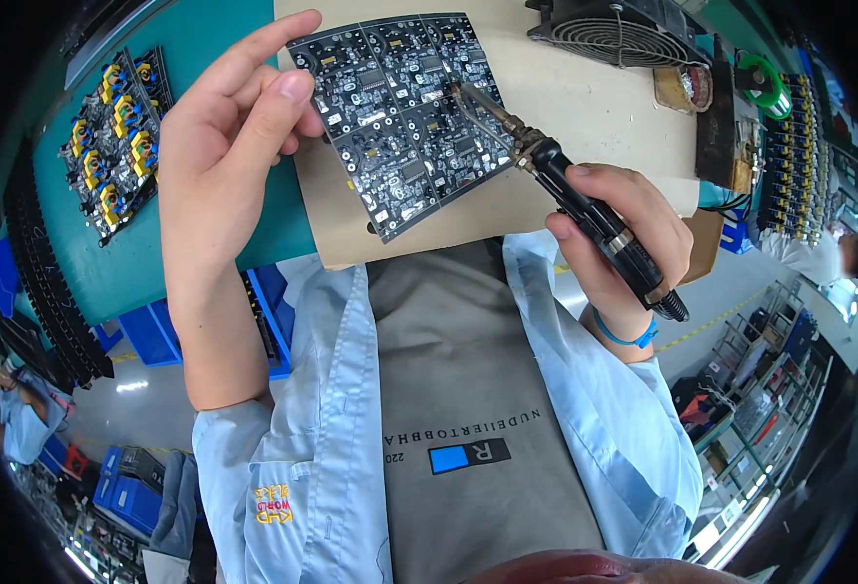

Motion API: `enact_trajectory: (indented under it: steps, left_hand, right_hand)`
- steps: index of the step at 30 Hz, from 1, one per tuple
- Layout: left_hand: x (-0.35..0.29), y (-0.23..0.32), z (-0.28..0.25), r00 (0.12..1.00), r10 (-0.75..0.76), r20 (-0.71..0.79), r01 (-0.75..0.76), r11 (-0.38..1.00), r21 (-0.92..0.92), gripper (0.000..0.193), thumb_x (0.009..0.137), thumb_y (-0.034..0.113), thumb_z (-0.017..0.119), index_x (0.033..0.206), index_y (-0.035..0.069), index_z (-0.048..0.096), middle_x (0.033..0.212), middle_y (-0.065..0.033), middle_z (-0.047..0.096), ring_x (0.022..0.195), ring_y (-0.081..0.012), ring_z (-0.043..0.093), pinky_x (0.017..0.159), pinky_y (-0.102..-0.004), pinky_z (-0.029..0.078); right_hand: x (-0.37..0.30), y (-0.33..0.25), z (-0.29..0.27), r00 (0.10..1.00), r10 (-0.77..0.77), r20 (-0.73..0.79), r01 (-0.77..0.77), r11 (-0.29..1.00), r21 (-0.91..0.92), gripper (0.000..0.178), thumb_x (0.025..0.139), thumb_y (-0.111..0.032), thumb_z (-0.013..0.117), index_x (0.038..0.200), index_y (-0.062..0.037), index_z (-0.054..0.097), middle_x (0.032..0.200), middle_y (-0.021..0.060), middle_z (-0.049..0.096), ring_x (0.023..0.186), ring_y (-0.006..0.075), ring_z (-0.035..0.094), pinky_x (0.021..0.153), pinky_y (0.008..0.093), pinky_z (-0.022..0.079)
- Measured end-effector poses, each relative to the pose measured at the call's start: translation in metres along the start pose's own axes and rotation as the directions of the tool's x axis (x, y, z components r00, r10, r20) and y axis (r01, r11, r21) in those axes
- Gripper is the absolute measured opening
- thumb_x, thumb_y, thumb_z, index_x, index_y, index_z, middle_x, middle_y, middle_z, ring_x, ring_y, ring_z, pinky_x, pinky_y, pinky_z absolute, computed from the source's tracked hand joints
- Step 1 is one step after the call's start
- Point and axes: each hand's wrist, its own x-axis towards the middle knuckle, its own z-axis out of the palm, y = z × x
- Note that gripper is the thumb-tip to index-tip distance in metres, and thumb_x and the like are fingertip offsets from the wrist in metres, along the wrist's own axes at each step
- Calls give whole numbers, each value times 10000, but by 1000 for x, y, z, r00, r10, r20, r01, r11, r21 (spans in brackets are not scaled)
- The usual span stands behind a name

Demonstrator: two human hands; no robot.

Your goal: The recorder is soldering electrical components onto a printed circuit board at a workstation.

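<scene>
A black panel of circuit boards (411,170), dense with small parts, lies tilted over a beige sheet. My left hand (229,136) grips its left edge, thumb and curled fingers at the rim, index finger reaching toward the upper corner. Part of the grip is hidden, so I cannot see how far the fingers go under the panel. In my right hand (633,229) is a black soldering iron (570,190) with a thin metal feed tube along its shaft. Its tip meets the panel right of the upper middle; whether it touches a joint is too small to tell.
Boards with yellow and blue parts (122,131) sit on the green mat (88,277) at left. A round-grilled fan (609,39) stands at the back, near a small container (682,90) and a green solder spool (765,86). Blue bins (151,336) are below the table edge.
</scene>
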Motion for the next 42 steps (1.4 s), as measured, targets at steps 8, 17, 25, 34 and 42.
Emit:
enact_trajectory:
  steps: [8,17,25,34,42]
  left_hand:
    - [5,10,-2,999,43,7,-43,999,0,398,1058,105,611,1446,33,667,782,-5,667,698,-48,542,648,-171,389]
    - [9,16,-1,998,58,17,-59,994,90,415,1098,165,560,1480,23,640,773,-15,650,671,-46,510,614,-168,360]
    - [10,21,2,997,73,4,-73,991,115,423,1096,162,557,1473,-14,631,768,-28,647,664,-59,512,611,-170,358]
    - [11,27,4,996,84,19,-86,989,120,430,1092,150,553,1472,-40,621,756,-26,631,667,-70,520,613,-177,355]
    - [11,28,7,995,103,-5,-102,985,140,432,1092,142,541,1466,-60,616,752,-20,601,680,-77,526,629,-179,350]
  right_hand:
    - [-2,6,-4,1000,9,13,-10,999,43,419,723,-23,895,1124,19,780,996,146,783,797,222,698,757,295,580]
    - [0,10,-6,1000,23,-3,-23,995,94,409,737,-42,900,1127,3,785,985,136,779,788,217,689,743,290,572]
    - [0,13,-8,1000,19,-19,-17,995,97,417,735,-36,900,1135,-4,786,976,128,776,785,209,683,736,286,565]
    - [1,13,-9,1000,23,12,-24,993,112,430,736,-38,901,1148,-9,784,974,123,777,773,202,675,735,285,563]
    - [-1,18,-10,1000,-4,18,3,996,86,419,738,-49,904,1132,11,772,967,155,774,750,215,667,709,294,554]
